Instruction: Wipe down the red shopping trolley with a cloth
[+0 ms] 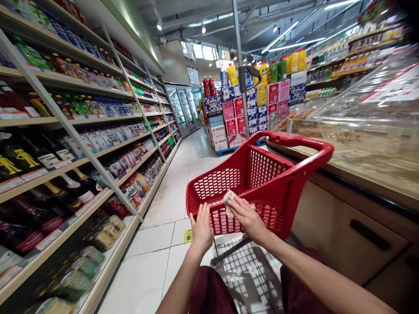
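A red plastic shopping cart (214,181) with lattice sides stands right in front of me, its handle towards the right. My right hand (245,216) presses a crumpled pale cloth (229,203) against the upper part of the cart's near side. The fingers lie over the cloth, partly hiding it. To the left, my left hand (202,229) rests with its fingers stretched out against the cart's near corner, holding nothing. Under the basket a wheel (215,262) shows near my knees.
Shelves of bottles and cans (108,152) line the left side. A counter (347,213) with clear covers stands close on the right, behind the cart handle. Stacked drink cartons (231,117) and a metal pole (236,39) rise beyond the cart. Tiled floor (150,244) lies between.
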Demonstrator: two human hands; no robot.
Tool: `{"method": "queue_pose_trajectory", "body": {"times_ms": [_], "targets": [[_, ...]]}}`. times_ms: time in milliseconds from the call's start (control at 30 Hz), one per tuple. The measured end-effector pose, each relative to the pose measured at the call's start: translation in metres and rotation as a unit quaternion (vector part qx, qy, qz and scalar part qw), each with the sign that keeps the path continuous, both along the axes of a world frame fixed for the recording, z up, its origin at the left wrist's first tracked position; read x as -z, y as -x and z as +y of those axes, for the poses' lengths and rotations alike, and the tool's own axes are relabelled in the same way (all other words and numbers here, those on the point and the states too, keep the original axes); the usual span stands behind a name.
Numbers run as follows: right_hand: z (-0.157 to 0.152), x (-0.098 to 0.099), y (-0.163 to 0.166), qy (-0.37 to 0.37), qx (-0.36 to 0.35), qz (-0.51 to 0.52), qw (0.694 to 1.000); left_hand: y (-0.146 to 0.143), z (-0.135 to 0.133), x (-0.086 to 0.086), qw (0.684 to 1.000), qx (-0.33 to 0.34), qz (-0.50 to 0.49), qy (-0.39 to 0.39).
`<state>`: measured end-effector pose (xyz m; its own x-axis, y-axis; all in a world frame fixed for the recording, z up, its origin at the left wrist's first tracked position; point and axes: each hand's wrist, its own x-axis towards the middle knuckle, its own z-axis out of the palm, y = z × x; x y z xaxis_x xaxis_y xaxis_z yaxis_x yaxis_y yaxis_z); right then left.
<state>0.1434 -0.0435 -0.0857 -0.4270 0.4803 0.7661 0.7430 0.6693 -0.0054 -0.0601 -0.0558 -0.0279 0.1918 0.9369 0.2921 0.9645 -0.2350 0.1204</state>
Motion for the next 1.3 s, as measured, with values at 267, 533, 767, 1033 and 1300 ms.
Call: {"method": "queue_pose_trajectory", "body": {"times_ms": [267, 533, 767, 1033, 1300], "targets": [[-0.001, 0.01, -0.023, 0.021, 0.007, 0.024, 0.999, -0.029, 0.001, -0.004, 0.999, -0.005, 0.042, -0.017], [-0.002, 0.023, -0.049, 0.002, 0.017, 0.005, 1.0, -0.05, 0.007, -0.005, 0.995, 0.017, 0.095, -0.006], [-0.003, 0.022, -0.082, 0.03, 0.06, -0.004, 0.998, -0.07, 0.006, -0.005, 0.996, 0.038, 0.083, -0.005], [0.004, 0.002, -0.097, -0.028, 0.082, 0.057, 0.995, -0.089, 0.006, -0.003, 0.995, 0.045, 0.081, -0.032], [0.002, -0.003, -0.133, -0.017, 0.147, 0.072, 0.986, -0.103, 0.01, -0.01, 0.996, 0.041, 0.081, -0.022]]}}
